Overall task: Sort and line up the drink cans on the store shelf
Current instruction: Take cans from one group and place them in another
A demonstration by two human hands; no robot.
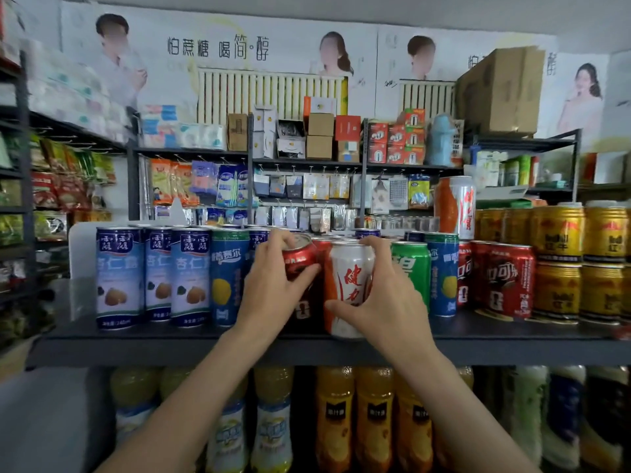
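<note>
We've got both cans upright, side by side: left hand [273, 285] fingers wrap the red can [302, 264], right hand [382, 298] grips the white-orange can [348, 285].

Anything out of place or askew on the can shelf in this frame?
Yes. A white-and-orange can stands on top of the gold cans at right, apart from its match, the white-and-orange can in the right hand. The red can gripped by the left hand tilts. Nothing looks spilled or dented.
</note>
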